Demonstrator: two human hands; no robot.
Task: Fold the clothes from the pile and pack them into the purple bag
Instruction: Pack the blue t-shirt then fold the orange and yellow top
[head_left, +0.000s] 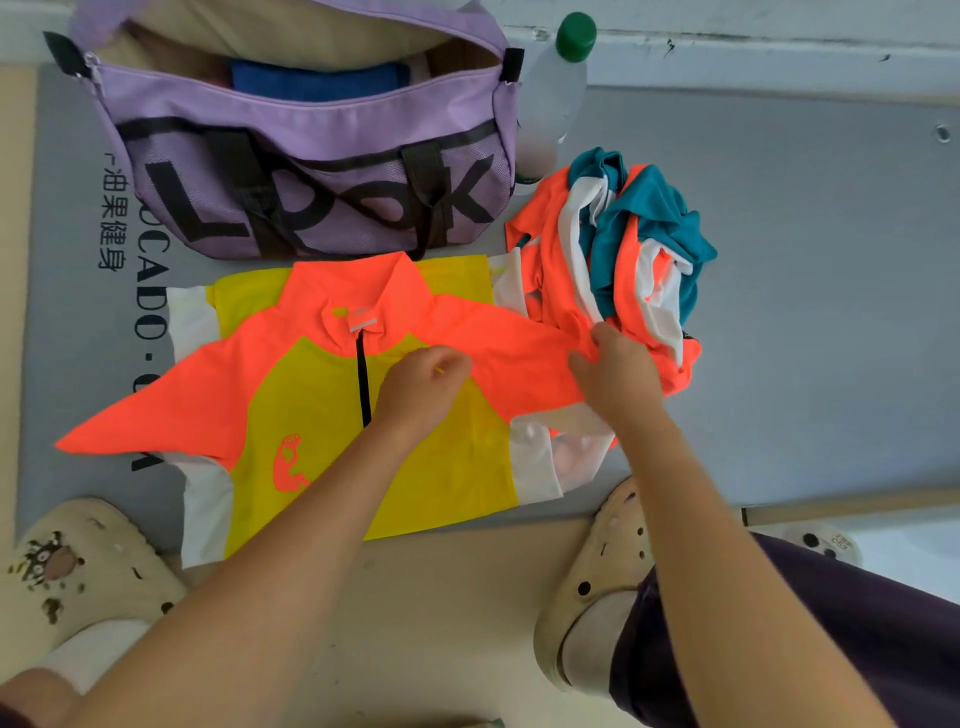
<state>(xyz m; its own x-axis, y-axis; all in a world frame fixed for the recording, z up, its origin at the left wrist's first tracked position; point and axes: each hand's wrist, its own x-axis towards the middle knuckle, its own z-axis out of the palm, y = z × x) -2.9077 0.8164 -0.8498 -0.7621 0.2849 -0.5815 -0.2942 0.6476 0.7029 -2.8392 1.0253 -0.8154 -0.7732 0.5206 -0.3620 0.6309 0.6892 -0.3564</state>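
An orange, yellow and white zip-neck jersey (291, 415) lies spread flat on a grey mat (805, 312), collar toward the purple bag (311, 171). My left hand (423, 387) rests on its chest just right of the zipper, fingers curled against the fabric. My right hand (615, 371) grips the orange right sleeve near its end. A crumpled pile of orange, white and teal clothes (623, 249) sits right of the jersey. The bag stands open at the far side of the mat, with a folded blue garment (317, 83) inside.
A clear bottle with a green cap (558, 78) lies beside the bag's right end. My feet in beige clogs (597, 571) sit at the mat's near edge, the left one (88, 561) by the jersey's hem. Bare mat stretches to the right of the pile.
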